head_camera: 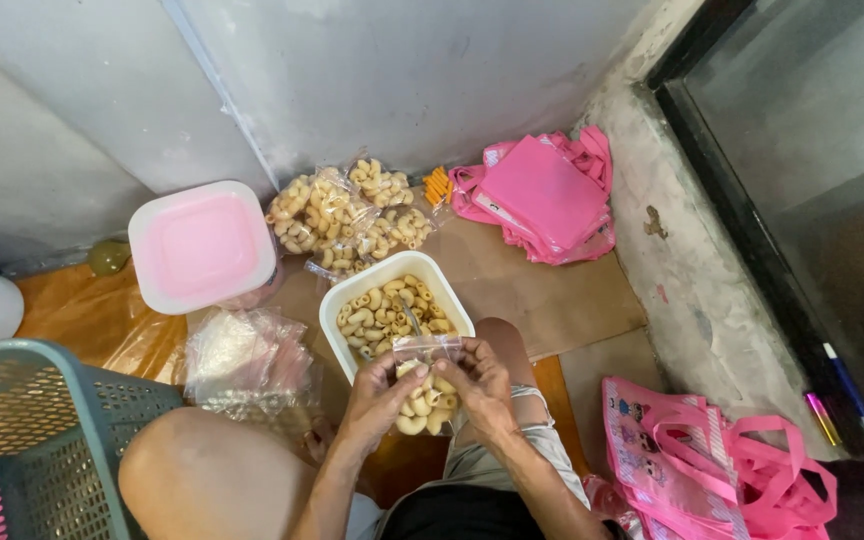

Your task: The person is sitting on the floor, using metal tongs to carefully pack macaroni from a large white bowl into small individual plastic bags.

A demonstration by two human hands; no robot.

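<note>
Snacks fill the small clear bag (425, 395) I hold between both hands, just above my knee. My left hand (377, 400) pinches its left side, fingers closed on the plastic; my right hand (482, 385) pinches the top right edge — the bag mouth is stretched between them. Just beyond the bag sits a white tub (392, 305) of the same curled snacks, a spoon lying in it. Past the tub lie filled bags (347, 215) against the wall. Left of the tub I see a pink lid (202, 247) and a heap of empty bags (247, 360) — a teal basket (37, 440) further left. Pink totes (542, 195) lie to the right.
</note>
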